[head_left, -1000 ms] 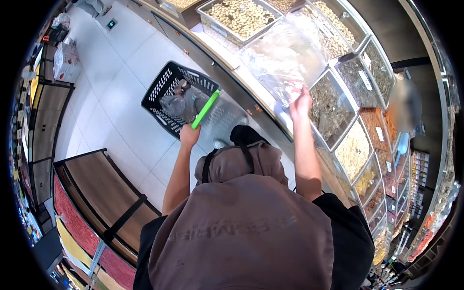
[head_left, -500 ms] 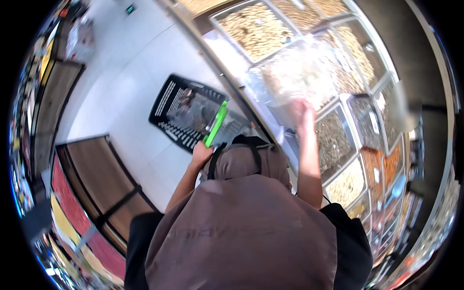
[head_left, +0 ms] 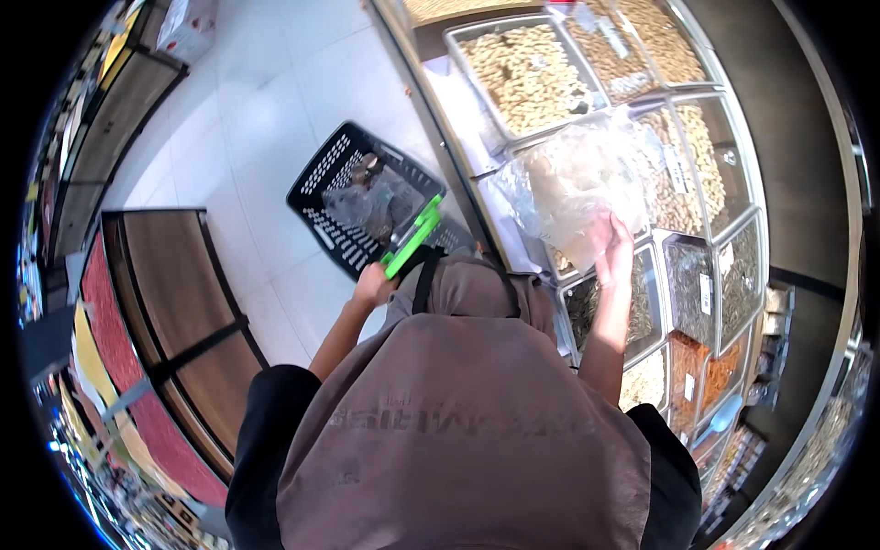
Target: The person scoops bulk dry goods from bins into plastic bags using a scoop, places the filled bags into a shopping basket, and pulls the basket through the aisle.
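My left hand [head_left: 374, 284] is closed round the lower end of a bright green handle [head_left: 414, 236]. The handle belongs to a black shopping basket [head_left: 323, 174] with slotted walls. Inside it lies a clear plastic bag [head_left: 371, 206] with something brown near its top. Over the bins on the other side, my right hand [head_left: 616, 246] grips the near edge of a clear plastic bag [head_left: 573, 179]. Pale contents show through the film, though their kind is hard to make out. Part of the bin below is covered by this bag.
Bins of peanuts [head_left: 522, 78] stand beyond the bag. Nearer are bins of dark dried goods [head_left: 689, 284] and orange dried goods [head_left: 687, 362]. A blue scoop [head_left: 726, 412] lies farther down the row. Brown shelving [head_left: 174, 293] stands left across the tiled floor [head_left: 247, 137].
The camera view has shifted, so the surroundings sit differently. My right hand and the bag appear slightly farther right and lower. My left hand keeps hold of the basket handle.
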Motion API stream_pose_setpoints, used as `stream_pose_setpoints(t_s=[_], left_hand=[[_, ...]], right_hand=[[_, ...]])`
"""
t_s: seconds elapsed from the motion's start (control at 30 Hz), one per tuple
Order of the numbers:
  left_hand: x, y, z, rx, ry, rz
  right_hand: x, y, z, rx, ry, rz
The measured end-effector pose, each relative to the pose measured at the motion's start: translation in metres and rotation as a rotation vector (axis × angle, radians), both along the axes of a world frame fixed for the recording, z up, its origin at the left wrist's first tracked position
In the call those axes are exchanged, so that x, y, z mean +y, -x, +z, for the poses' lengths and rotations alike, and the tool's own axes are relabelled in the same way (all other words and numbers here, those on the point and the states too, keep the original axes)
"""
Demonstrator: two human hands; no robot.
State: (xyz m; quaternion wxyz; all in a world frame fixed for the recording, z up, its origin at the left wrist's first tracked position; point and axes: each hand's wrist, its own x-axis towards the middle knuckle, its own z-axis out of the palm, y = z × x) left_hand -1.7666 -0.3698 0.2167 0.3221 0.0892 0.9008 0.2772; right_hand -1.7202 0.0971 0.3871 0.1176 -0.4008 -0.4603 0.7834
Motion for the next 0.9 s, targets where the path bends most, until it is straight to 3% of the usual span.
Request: stream_pose_setpoints(t_s=[0.07,0.23,0.33,0.43,0.5,0.6,0.67,0.73,0.8,0.83,0.9], left_hand=[[-0.006,0.006,0.008,0.018,0.008,-0.084],[-0.026,0.024,0.023,0.022,0.089,-0.092],[-0.042,0.039,0.026,0.071,0.104,-0.110],[-0.051,0.060,0.031,0.105,0.162,-0.099],[-0.053,0.070,0.031,0.153,0.198,-0.070],[-0.043,0.085,0.042,0.135,0.222,-0.048],[-0.017,0.084,0.084,0.369,0.049,-0.107],[-0.002,0.089,0.090,0.149,-0.369,0.039],[0.023,0.087,0.133,-0.439,-1.009,0.473],[0.022,0.091,0.137,-0.653,-1.228,0.559],[0.013,0.094,0.147,-0.781,-1.376,0.632]], right_hand=[[-0.004,0.006,0.017,0.262,0.030,-0.071],[-0.020,0.026,0.074,0.404,0.057,0.000],[-0.017,0.026,0.051,0.425,-0.042,0.121],[-0.053,0.041,0.050,0.422,0.240,0.284],[-0.093,0.048,0.044,0.503,0.093,0.308],[-0.140,0.057,0.040,0.520,0.357,0.407],[-0.169,0.067,0.038,0.545,0.416,0.415],[-0.193,0.074,0.032,0.553,0.583,0.652],[-0.210,0.085,0.045,0.555,0.610,0.604],[-0.217,0.093,0.054,0.605,0.761,0.579],[-0.229,0.108,0.057,0.652,0.918,0.552]])
